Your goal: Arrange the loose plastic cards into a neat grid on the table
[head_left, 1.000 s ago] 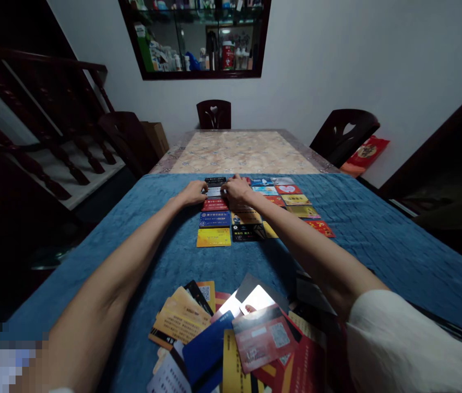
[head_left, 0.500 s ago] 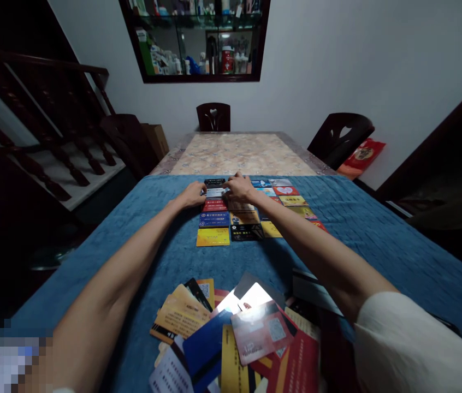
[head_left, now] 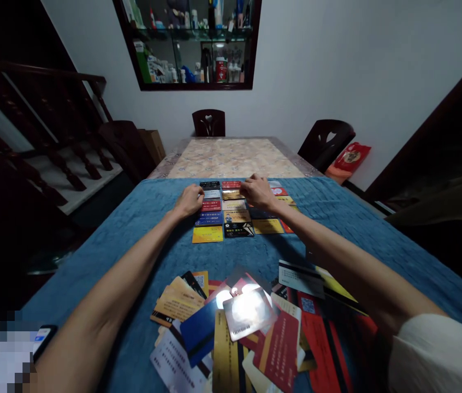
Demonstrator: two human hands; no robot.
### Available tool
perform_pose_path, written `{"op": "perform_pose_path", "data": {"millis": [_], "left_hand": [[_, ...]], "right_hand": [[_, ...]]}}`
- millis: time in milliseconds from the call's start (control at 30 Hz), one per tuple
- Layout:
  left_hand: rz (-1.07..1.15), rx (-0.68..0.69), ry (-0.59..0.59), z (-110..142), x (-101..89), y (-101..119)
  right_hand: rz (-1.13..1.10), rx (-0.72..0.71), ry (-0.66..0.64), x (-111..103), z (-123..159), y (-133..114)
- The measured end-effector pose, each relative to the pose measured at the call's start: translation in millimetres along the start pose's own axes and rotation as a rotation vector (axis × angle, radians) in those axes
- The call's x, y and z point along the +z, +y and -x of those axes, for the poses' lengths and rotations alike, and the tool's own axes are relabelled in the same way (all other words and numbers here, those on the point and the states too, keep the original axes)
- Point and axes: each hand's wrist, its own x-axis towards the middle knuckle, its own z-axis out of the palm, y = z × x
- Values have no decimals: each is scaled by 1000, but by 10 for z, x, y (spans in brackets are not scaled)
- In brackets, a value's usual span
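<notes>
My left hand [head_left: 190, 201] rests at the far end of the leftmost column, fingers curled closed against the left edge of a light grey card [head_left: 212, 194]. At the right edge of a gold card [head_left: 231, 195] in the second column, my right hand [head_left: 258, 192] has its fingers bent and pressed together; its wrist hides part of the columns further right. Around them the cards lie in rows: a black card [head_left: 209, 185], a red card [head_left: 211, 206], a blue card [head_left: 208, 218], a yellow card [head_left: 207, 234] and a black VIP card [head_left: 238, 229].
Nearer me, a loose overlapping pile includes a blue card [head_left: 200, 335], a shiny card [head_left: 249, 312] and a dark red card [head_left: 278, 346]. A blue cloth [head_left: 132, 245] covers this part of the table. Chairs, including a far chair [head_left: 208, 123], stand around it; a phone [head_left: 43, 341] lies at left.
My right hand has shifted right, from the light grey card to the gold card's right edge. The left hand stays beside the light grey card. The view has tilted and turned slightly.
</notes>
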Motion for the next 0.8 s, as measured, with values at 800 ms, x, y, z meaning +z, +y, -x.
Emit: {"op": "perform_pose_path", "data": {"millis": [800], "left_hand": [[5, 120, -72, 635, -93, 1099]], "right_hand": [[-44, 46, 223, -175, 1783, 440]]}}
